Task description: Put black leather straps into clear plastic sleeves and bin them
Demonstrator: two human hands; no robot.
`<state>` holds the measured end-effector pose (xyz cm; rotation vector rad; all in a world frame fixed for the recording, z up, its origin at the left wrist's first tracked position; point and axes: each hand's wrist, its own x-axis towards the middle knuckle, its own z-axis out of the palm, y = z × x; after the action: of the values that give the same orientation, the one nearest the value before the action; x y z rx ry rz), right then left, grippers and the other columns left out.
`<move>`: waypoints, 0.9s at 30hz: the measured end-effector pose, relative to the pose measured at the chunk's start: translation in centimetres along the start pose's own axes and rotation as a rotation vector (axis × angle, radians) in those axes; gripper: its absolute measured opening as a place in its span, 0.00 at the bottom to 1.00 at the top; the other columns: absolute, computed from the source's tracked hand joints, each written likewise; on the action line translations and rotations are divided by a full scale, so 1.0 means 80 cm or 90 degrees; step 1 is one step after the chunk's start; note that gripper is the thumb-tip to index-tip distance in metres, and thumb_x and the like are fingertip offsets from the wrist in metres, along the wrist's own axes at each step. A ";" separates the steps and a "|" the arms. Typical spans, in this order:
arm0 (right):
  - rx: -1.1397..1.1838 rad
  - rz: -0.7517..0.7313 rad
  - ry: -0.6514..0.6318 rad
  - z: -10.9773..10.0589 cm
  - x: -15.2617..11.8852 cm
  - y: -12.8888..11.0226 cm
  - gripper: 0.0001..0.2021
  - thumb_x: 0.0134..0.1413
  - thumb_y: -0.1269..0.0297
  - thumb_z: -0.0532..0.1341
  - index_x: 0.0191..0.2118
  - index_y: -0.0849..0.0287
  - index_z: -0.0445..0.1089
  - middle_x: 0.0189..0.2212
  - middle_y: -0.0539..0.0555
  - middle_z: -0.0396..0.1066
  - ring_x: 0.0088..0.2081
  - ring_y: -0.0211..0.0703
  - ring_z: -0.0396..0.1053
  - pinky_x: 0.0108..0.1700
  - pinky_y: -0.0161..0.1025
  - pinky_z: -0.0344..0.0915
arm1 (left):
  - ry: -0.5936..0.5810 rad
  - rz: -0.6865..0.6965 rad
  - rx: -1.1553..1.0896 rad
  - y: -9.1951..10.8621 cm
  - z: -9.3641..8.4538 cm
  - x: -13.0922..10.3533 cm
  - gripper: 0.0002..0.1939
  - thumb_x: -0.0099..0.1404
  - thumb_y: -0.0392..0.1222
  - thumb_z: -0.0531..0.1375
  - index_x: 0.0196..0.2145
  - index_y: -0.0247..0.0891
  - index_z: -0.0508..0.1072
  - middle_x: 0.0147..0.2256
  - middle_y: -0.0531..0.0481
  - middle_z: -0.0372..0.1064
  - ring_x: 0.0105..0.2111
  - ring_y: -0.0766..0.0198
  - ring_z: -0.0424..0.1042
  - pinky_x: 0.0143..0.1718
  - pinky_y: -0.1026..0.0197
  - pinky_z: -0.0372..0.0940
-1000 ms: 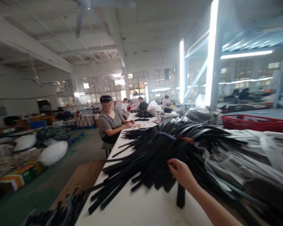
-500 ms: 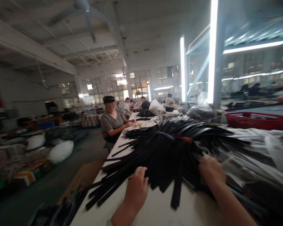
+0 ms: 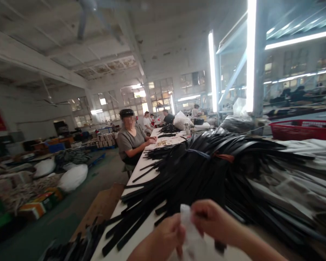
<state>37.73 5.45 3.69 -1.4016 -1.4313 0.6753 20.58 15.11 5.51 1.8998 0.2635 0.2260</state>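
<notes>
My left hand and my right hand are close together at the front of the table, fingers pinched on a piece of translucent white plastic film. The film stands up between them, its lower part blurred; I cannot tell whether it is a bag. Just beyond my hands, a big heap of black straps fans across the table. A blue tie and an orange-brown band cross the heap.
A co-worker sits at the table's left edge, hands near small gold-coloured pieces. White plastic sheeting and a red basket lie to the right. More dark strips are low on the left.
My right hand has come leftward from the right side of the strap heap to meet my left. White plastic film now shows between both hands. The view has shifted slightly.
</notes>
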 end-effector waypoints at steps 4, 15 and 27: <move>0.144 0.109 0.217 -0.056 0.013 0.006 0.20 0.49 0.47 0.61 0.24 0.63 0.66 0.14 0.45 0.57 0.16 0.27 0.47 0.18 0.30 0.41 | 0.047 -0.091 0.047 0.005 -0.004 0.005 0.15 0.57 0.51 0.60 0.28 0.34 0.69 0.18 0.56 0.58 0.18 0.71 0.57 0.21 0.68 0.52; 0.229 0.163 -0.274 -0.007 -0.005 -0.017 0.22 0.50 0.52 0.64 0.46 0.65 0.71 0.15 0.45 0.62 0.14 0.26 0.51 0.15 0.27 0.43 | 0.133 0.127 0.010 0.000 -0.018 0.010 0.28 0.56 0.48 0.64 0.52 0.38 0.67 0.45 0.41 0.70 0.45 0.56 0.69 0.47 0.55 0.63; 0.339 0.088 -0.140 -0.026 0.001 -0.003 0.18 0.51 0.55 0.65 0.43 0.64 0.71 0.22 0.49 0.67 0.17 0.26 0.53 0.17 0.27 0.46 | 0.094 0.061 -0.167 -0.009 -0.006 0.019 0.32 0.53 0.52 0.66 0.52 0.36 0.67 0.45 0.39 0.69 0.43 0.58 0.70 0.43 0.59 0.64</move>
<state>39.55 4.97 4.70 -1.0303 -1.2003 1.2302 21.82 16.20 5.01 1.6399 0.2303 0.4443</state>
